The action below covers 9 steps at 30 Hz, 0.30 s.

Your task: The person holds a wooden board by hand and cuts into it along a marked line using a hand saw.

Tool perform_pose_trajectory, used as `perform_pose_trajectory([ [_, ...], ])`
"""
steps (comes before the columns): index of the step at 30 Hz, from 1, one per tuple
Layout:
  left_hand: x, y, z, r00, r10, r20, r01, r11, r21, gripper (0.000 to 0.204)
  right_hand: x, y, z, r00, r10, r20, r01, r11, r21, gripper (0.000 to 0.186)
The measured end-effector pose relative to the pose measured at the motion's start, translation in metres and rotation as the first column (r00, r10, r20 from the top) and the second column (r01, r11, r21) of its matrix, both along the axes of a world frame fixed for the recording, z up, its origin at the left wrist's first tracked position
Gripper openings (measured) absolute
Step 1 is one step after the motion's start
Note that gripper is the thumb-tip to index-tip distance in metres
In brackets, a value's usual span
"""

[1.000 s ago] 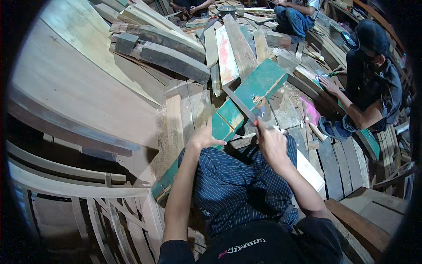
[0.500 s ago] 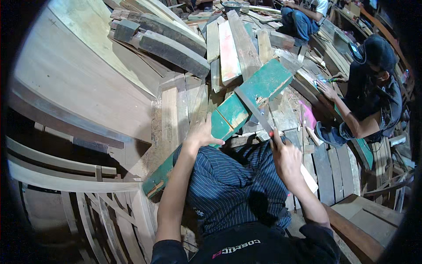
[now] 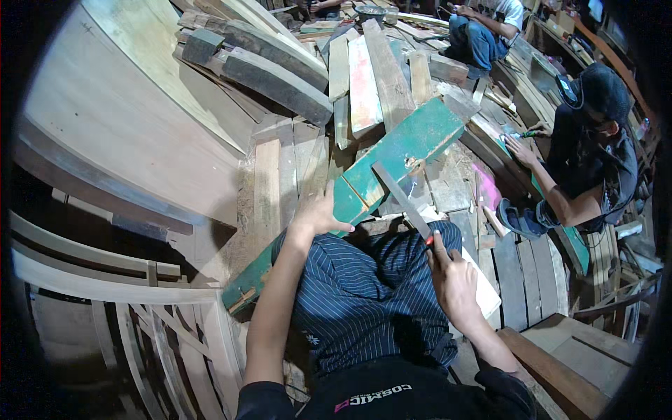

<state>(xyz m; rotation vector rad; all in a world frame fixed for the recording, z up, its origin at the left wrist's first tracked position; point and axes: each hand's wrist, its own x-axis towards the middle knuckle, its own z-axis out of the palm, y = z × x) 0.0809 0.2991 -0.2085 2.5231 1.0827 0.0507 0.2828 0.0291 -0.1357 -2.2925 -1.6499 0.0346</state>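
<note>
Left hand (image 3: pixel 318 213) presses flat, fingers spread, on the green plank (image 3: pixel 392 157); right hand (image 3: pixel 453 283) grips what looks like a handsaw (image 3: pixel 402 199), its blade reaching toward 11 o'clock across the plank; timber scraps (image 3: pixel 364 77) lie beyond at 12.

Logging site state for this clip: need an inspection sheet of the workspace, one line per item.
Surface: piled wooden boards, no bare bench.
Job's things: green plank slanting across lap; hand saw blade lying on it.
Clutter: loose planks, dark beam.
Grippers: left hand pressing on the plank edge; right hand gripping the saw handle.
Cables: nothing seen.
Surroundings: curved timber frames left; seated person right, another at top.
</note>
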Motion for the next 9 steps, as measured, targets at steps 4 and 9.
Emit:
perform_pose_trajectory([
  [4,-0.004,0.004,0.002,0.999,0.023,0.030,-0.019,0.990,-0.140,0.130,-0.003,0.045,-0.009,0.999,-0.041,-0.023,0.042,0.998,0.043,0.043],
  [9,0.006,0.000,0.014,0.999,0.002,0.033,0.006,0.974,-0.224,0.129,0.015,0.113,-0.039,0.996,-0.080,0.032,0.077,0.993,0.089,0.059],
])
